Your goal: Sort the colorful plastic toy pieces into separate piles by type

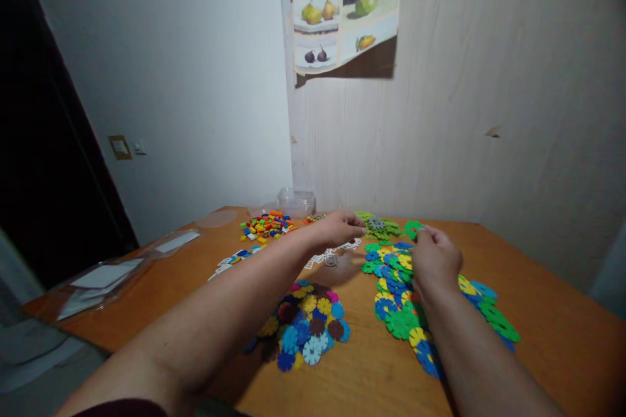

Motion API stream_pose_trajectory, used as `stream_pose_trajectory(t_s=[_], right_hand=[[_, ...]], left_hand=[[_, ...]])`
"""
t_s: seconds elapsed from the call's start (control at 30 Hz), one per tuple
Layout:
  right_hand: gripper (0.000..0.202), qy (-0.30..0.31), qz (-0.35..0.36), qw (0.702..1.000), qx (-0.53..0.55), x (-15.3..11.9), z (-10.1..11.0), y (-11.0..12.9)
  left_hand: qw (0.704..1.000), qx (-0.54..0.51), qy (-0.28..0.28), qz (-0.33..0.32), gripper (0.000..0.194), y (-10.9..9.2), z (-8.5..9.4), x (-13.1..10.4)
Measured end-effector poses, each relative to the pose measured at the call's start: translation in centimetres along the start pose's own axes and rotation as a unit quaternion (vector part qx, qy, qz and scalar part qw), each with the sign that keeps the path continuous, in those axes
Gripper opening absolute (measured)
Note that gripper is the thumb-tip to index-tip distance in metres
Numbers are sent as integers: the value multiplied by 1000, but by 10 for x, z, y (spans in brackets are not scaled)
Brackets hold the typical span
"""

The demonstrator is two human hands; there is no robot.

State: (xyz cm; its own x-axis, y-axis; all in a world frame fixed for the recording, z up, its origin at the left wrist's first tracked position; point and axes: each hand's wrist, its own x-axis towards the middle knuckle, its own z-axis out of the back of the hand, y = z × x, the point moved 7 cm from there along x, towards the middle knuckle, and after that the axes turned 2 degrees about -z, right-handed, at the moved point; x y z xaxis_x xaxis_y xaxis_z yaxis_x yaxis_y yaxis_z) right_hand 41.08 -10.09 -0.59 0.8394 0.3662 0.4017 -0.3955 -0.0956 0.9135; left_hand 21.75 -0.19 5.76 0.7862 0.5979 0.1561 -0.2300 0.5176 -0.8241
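Note:
My right hand pinches a green notched disc between thumb and fingers, above the far end of a pile of green, blue and yellow notched discs. My left hand reaches across the table, its fingers drawn together near a light green pile of pieces with a grey piece on top. Whether anything sits in those fingers is hidden. White frame-like pieces and a small grey piece lie below the left hand. Under my left forearm spreads a heap of multicoloured notched discs.
Small coloured bricks are heaped at the back left, before a clear plastic box. Plastic bags with white cards lie along the left edge of the wooden table. A wall with a fruit poster stands behind.

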Motion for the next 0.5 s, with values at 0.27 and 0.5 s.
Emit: stream_pose_trajectory(t_s=[0.27, 0.5], right_hand=[[37, -41, -40, 991, -125, 19, 19, -23], [36, 37, -2, 989, -146, -6, 8, 9]], left_hand=[[992, 29, -54, 109, 23, 51, 69, -80], [974, 56, -155, 156, 28, 103, 145, -152]])
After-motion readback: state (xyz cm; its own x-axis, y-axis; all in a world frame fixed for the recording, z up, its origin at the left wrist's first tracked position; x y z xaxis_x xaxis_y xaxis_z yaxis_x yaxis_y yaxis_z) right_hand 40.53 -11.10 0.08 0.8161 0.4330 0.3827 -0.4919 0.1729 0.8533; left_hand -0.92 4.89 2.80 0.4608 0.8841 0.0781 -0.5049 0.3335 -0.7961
